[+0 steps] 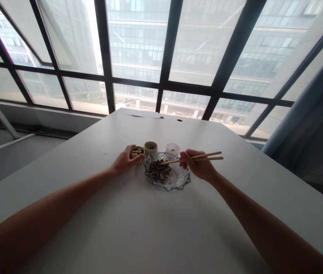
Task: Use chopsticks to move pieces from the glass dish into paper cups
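Note:
My left hand (125, 159) is wrapped round a small cup of peanuts (137, 152), which stands at the left of a scalloped glass bowl (183, 179). In my right hand (197, 165) is a pair of chopsticks (210, 157), gripped above the bowl's right side. Their tips reach left into a heap of dark striped seeds (159, 173), which look like sunflower seeds, in the bowl's left half. Whether the tips pinch a seed is too small to tell. Behind the bowl stand a greenish cup (150, 148) and a translucent white container (173, 148) with a little something brown inside.
Everything stands on a white table (127, 228). Sheets of paper (140, 113) lie at its far edge, near two dark round holes. Large framed windows rise beyond it. A blue-grey curtain (304, 110) hangs at the right, and a white metal frame (0, 114) stands at the left.

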The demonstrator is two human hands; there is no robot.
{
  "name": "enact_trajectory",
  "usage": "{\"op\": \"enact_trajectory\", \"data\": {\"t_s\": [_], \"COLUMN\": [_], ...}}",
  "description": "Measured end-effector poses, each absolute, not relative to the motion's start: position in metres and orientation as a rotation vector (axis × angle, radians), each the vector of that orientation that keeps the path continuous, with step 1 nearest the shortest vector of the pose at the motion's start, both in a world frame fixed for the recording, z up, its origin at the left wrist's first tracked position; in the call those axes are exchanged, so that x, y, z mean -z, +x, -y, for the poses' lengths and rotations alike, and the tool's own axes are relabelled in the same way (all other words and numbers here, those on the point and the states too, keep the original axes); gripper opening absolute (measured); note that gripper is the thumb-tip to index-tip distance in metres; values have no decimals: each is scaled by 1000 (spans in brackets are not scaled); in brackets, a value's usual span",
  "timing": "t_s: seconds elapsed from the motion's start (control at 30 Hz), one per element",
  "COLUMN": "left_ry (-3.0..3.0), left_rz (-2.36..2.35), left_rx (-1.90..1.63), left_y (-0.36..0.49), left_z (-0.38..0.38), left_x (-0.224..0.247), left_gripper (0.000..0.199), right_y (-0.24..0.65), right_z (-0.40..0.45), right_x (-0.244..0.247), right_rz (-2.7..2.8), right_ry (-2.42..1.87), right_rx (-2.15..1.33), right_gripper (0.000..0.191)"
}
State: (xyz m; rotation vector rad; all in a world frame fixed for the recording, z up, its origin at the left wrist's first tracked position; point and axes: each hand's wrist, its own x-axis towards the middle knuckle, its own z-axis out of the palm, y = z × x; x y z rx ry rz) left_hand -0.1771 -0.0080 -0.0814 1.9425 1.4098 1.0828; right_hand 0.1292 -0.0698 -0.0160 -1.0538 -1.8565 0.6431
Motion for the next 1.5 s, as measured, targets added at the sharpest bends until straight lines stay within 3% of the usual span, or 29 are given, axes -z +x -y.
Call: {"op": "enact_trajectory", "data": {"t_s": [0.37, 0.63, 0.93, 1.07, 1.33, 1.5], "left_ry": [1948, 1966, 1942, 1948, 1948, 1949], "left_rz": [-1417, -1422, -1434, -1437, -1414, -1416], "left_rx": [-1082, -1062, -1079, -1072, -1076, -1080], "left_y": [-177, -179, -177, -177, -178, -177], "left_z": [8, 7, 8, 8, 7, 10], "left_x": [81, 83, 81, 80, 82, 80], "left_gripper": [86, 88, 88, 86, 86, 87], "right_y": [144, 187, 197, 197, 157, 135], "right_z": [55, 81, 79, 79, 83, 78], "right_x": [2, -49, -52, -50, -34, -11], "right_rz": [1419, 1611, 1803, 1767, 1758, 1811], "right_ry": [-1106, -1256, -1634, -1553, -1201, -1197], "right_rx": [-801, -137, 18, 106, -481, -586], "right_gripper": [62, 61, 57, 64, 63, 63]}}
